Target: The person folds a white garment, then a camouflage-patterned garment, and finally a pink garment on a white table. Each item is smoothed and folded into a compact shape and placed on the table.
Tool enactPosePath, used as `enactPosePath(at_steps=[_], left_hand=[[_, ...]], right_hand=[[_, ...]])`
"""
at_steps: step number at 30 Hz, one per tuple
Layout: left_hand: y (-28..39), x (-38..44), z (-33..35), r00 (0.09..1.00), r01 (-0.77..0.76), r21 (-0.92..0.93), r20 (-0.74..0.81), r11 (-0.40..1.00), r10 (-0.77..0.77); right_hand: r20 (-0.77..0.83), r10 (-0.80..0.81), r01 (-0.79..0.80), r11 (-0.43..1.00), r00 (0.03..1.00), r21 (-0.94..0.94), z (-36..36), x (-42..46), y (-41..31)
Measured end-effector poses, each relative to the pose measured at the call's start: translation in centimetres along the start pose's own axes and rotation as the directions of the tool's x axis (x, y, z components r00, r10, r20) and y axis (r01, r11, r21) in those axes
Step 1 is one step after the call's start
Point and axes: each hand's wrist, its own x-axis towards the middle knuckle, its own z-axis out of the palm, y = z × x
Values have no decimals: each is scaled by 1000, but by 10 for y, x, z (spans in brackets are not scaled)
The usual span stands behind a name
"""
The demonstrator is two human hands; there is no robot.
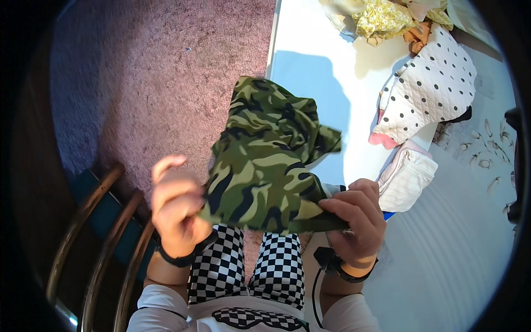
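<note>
A camouflage-patterned garment (265,166) in green, tan and black is stretched between both hands above the lap, its far part bunched up by the edge of a white table. My left hand (178,205) pinches its near left corner, with the fingers blurred. My right hand (359,216) grips the near right corner. Both wrists wear dark bands. Right of the garment, a white quilted cloth with black dots (431,87) lies crumpled, and a folded white cloth (408,176) sits just below it.
The white table (309,25) runs along the right. Yellow floral cloth (383,18) and an orange-brown cloth (419,37) are heaped at its far end. Curved wooden bars (108,245) stand at lower left, beside pink carpet (166,83). A black cable (316,294) hangs near the right forearm.
</note>
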Motion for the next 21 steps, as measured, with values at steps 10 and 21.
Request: enactPosePath(at_steps=[10,21], left_hand=[[13,-10,-81,820,-148,547,-397,824,412],[-7,-44,-116,995,46,444,-95,895,-4]], right_hand=[[82,-182,95,786,980,611,33,32,-45],[139,-235,176,922,962,345,63,56,-53]])
